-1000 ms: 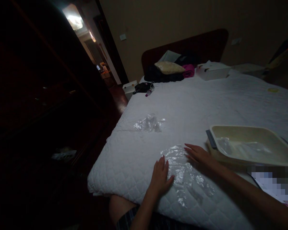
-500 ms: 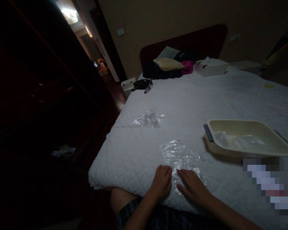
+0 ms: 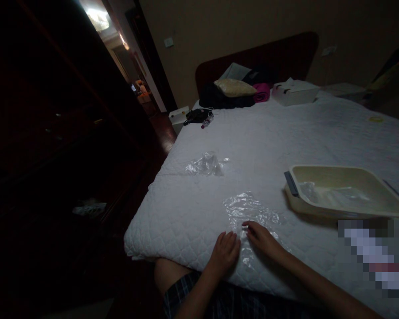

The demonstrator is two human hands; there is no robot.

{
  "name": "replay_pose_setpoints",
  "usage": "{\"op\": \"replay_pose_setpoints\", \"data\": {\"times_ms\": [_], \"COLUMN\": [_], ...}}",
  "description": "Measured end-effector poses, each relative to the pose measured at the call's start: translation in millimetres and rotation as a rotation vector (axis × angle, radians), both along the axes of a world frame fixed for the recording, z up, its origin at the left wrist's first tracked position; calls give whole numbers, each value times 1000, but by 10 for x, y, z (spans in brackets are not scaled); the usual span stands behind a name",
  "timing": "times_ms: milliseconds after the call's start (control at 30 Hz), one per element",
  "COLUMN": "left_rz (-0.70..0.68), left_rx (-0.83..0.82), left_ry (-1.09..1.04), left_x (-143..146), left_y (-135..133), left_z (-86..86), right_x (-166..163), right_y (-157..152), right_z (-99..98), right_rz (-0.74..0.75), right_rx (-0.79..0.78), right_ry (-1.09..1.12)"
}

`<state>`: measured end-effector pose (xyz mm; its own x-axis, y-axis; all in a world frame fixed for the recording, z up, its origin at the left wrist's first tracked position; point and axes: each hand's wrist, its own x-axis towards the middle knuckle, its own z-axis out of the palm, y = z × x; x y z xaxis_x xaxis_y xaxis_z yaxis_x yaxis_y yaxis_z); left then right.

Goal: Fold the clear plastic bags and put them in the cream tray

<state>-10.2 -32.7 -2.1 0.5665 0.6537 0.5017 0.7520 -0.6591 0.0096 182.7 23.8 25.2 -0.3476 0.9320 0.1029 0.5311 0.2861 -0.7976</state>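
A single head-worn camera looks forward and down from the foot edge of the bed (image 3: 286, 133), close over the near mattress corner. It faces along the bed toward the headboard (image 3: 262, 53) and far wall, with a lit doorway (image 3: 99, 20) upper left. The nearest ground lies just below the lens; the far end is small and dim.

Our wearer: left hand (image 3: 225, 253) and right hand (image 3: 261, 238) bare, forearms unsleeved; dark plaid shorts (image 3: 199, 301) below the mattress edge (image 3: 159, 252).
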Motion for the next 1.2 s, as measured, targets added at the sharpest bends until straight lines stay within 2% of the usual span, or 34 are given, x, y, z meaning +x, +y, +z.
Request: {"op": "replay_pose_setpoints", "data": {"times_ms": [167, 400, 567, 833, 1000, 1200], "left_rz": [41, 2, 9, -1, -16, -5], "left_rx": [-113, -271, -275, -279, -291, -305], "left_ry": [39, 126, 130, 138, 115, 130], "left_x": [31, 8, 13, -3, -17, -12], "left_y": [-21, 14, 22, 24, 17, 31], "left_z": [-39, 98, 104, 41, 10, 56], "right_x": [33, 147, 106, 14, 32, 65], "right_y": [144, 169, 120, 174, 236, 298], "right_z": [61, 81, 40, 17, 25, 34], "right_rz": [-1, -28, 38, 41, 26, 37], "right_rx": [-52, -58, -128, -150, -91, 9], "right_ry": [-26, -95, -96, -36, -36, -94]}}
